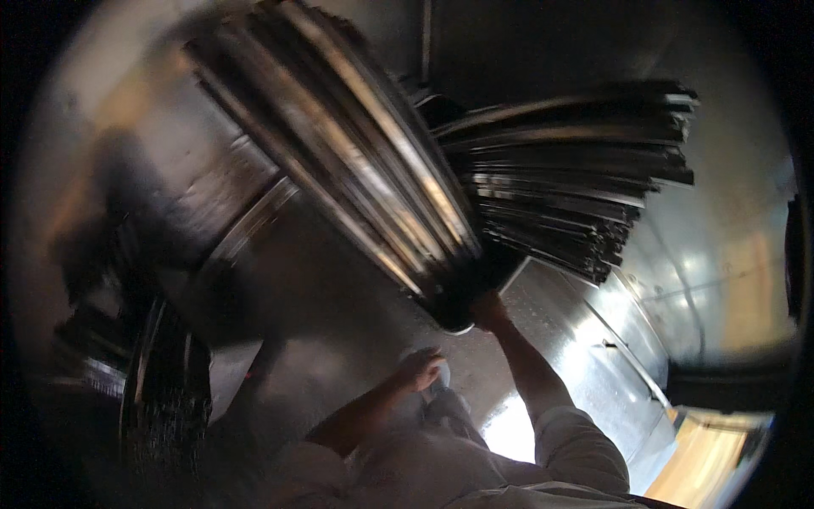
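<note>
Two tall stacks of dark metal trays rise in front of me, the left stack (339, 144) leaning up to the left and the right stack (568, 170) fanning out to the right. At the lower end of these stacks, my right hand (489, 310) is closed on the edge of a dark metal tray (454, 318) with a pale rim. Its fingertips are lost in shadow. Lower down, my left hand (421, 370) is held before my body with its fingers curled in. What it holds, if anything, cannot be made out.
More dark trays or racks (165, 382) stand at the lower left, blurred. A shiny metal wall or counter (593, 339) with a rail runs along the right. A wooden-coloured surface (704, 454) lies at the lower right. Metal panels (195, 170) stand at the upper left.
</note>
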The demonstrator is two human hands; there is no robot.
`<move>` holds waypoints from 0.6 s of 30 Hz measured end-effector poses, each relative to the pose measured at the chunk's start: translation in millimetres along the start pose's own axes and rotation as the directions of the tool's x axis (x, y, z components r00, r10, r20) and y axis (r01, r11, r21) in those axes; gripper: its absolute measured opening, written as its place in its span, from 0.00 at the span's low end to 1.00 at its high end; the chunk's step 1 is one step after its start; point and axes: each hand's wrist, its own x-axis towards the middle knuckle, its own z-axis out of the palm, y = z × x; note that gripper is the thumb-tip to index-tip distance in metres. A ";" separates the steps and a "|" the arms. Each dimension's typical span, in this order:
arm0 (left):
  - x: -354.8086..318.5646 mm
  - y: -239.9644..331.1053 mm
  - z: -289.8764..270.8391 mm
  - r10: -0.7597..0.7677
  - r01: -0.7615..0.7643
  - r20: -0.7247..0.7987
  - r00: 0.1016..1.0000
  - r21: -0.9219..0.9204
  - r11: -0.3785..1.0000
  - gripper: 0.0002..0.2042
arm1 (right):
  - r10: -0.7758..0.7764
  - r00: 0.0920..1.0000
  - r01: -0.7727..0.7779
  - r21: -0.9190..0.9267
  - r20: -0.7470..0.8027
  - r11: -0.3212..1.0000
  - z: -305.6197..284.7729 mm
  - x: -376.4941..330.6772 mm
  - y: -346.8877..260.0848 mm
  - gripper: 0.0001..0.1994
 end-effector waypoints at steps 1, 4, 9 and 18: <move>-34.8 -17.7 -11.9 -0.164 0.181 0.124 0.979 -0.138 0.974 0.19 | -0.044 0.998 0.043 -0.024 -0.034 0.999 -7.2 3.9 -3.0 0.23; -135.5 -91.6 -64.7 -0.479 0.508 0.365 0.798 0.018 0.861 0.19 | -0.131 0.985 0.121 -0.087 -0.111 0.989 -37.1 7.3 -2.3 0.34; -384.3 -185.3 41.6 -0.957 0.852 -0.051 0.287 -0.443 0.279 0.16 | -0.219 0.974 0.213 0.093 0.058 0.973 -16.7 -63.1 -50.2 0.43; -329.0 -287.1 -49.0 -0.766 0.768 -0.131 0.629 -0.050 0.639 0.15 | 0.220 0.887 -0.370 0.339 0.406 0.865 -31.8 -27.7 -144.7 0.42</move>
